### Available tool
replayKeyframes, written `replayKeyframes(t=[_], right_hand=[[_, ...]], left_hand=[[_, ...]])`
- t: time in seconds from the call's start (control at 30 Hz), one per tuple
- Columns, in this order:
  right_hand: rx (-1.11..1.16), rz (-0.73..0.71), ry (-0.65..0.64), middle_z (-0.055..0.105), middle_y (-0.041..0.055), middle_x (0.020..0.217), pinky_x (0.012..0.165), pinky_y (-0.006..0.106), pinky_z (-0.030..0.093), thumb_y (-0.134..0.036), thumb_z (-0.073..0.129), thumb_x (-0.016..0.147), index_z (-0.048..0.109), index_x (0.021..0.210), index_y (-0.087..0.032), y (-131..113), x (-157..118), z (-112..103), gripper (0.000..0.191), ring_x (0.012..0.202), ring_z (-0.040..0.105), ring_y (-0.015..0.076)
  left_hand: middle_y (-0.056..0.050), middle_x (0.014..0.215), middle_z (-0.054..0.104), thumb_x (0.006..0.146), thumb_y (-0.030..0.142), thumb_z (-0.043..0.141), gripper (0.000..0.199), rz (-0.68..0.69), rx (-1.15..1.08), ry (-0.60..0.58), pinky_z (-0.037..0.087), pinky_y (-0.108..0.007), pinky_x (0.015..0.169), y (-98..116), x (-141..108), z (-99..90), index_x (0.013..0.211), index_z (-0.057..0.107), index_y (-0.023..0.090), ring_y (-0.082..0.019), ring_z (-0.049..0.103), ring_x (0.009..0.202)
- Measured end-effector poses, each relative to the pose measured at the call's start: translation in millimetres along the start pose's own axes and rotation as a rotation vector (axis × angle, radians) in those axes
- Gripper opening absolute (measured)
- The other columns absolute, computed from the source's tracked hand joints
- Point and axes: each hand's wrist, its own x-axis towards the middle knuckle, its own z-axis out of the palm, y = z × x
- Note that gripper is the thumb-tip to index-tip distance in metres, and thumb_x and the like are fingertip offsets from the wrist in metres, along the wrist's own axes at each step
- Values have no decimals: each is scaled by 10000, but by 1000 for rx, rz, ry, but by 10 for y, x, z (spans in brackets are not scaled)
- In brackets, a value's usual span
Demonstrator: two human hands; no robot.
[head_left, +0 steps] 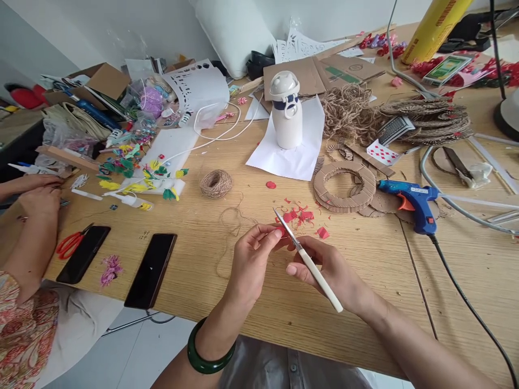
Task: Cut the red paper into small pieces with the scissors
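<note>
My left hand [252, 262], with a dark green bangle on the wrist, pinches a small red piece of paper [281, 231] between thumb and fingertips. In my right hand [338, 273] is a pair of scissors [318, 275] with a white handle, its blades pointing up and left beside the red piece. Part of the scissors' grip is hidden by my fingers. Just beyond both hands lie red paper scraps [302, 215] and a round red disc [271, 185]. A loose strand of twine [221, 254] curls on the table left of my left hand.
A twine ball [216, 183], a white bottle [288, 121] on paper and a cardboard ring [320, 189] stand beyond. At right is a blue glue gun [424, 208] with its cord. Phones [151, 270] and red-handled scissors [68, 244] lie left, near another person's arm [38, 227].
</note>
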Motion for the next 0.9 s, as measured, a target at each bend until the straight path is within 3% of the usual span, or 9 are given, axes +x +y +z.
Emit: replayKeyframes(t=[0.27, 0.9], right_hand=[[-17, -8, -14, 503, -13, 746, 582, 268, 339, -516, 722, 787, 617, 1007, -140, 10, 21, -23, 448, 660, 420, 139], [35, -31, 3, 362, -65, 628, 504, 244, 236, -437, 760, 777, 563, 792, -157, 32, 49, -17, 342, 582, 290, 98]], left_hand=[[-31, 849, 741, 782, 249, 736, 94, -3, -20, -16, 532, -326, 898, -20, 6, -8, 793, 706, 160, -161, 690, 851], [-36, 847, 736, 770, 249, 744, 96, -4, -20, -2, 535, -345, 909, -55, 15, -6, 779, 716, 158, -166, 680, 862]])
